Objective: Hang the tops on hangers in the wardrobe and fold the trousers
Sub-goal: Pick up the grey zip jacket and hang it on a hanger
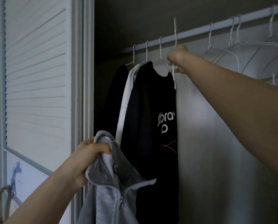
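Three tops already hang on the rail. The right hand pinches a white hanger just off the rail. The left hand grips the grey hoodie low down, not yet hung; no trousers show.

Two hands show: the left hand and the right hand. Three tops hang on the rail: a dark top, a white top and a black printed top; a fourth, a grey zip jacket, is off it. One wire hanger is lifted, and about five bare hangers hang further right, their exact number unclear.
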`<state>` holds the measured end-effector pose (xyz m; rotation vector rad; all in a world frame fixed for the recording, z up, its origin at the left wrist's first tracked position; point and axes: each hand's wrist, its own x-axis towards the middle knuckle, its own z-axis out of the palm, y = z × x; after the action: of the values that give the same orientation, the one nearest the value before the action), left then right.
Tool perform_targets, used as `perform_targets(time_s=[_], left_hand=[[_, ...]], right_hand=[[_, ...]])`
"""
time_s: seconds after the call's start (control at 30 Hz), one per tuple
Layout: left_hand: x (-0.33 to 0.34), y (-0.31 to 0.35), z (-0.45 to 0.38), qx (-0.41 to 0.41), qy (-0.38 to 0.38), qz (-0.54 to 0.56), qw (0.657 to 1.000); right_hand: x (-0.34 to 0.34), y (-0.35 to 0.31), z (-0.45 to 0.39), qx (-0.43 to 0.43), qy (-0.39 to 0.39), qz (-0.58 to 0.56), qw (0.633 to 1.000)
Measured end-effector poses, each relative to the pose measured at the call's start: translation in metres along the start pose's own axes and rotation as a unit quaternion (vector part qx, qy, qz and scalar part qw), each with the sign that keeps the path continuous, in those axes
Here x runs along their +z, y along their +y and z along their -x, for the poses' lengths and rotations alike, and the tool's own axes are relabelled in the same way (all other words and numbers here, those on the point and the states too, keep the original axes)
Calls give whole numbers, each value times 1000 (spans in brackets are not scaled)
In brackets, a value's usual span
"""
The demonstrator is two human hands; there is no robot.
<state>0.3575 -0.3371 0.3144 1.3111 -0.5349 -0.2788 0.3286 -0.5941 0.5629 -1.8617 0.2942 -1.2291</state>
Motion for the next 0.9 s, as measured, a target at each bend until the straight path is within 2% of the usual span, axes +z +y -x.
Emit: perform_targets(time_s=[0.07, 0.13, 0.2, 0.27, 0.33, 0.4, 0.63, 0.9], left_hand=[[-3, 0, 1, 2, 10, -2, 1000], [-5, 0, 3, 2, 25, 2, 1000], [-7, 1, 5, -2, 27, 4, 1000], [-8, 1, 8, -7, 21, -1, 1000], [-10, 3, 13, -10, 14, -8, 1000], [-12, 2, 17, -8, 14, -15, 1000], [-27, -2, 39, -15, 38, -49, 998], [-54, -31, 73, -29, 40, -175, 983]], right_hand=[[2, -5, 2, -56, 43, 42, 997], [7, -6, 19, -89, 78, 25, 993], [14, 6, 42, -76, 60, -12, 995], [19, 25, 61, 1, -8, -65, 998], [18, 45, 75, 113, -73, -167, 977], [16, 62, 87, 172, -88, -216, 957], [7, 75, 177, 108, -82, -148, 980], [-24, 61, 297, 79, -116, -185, 973]])
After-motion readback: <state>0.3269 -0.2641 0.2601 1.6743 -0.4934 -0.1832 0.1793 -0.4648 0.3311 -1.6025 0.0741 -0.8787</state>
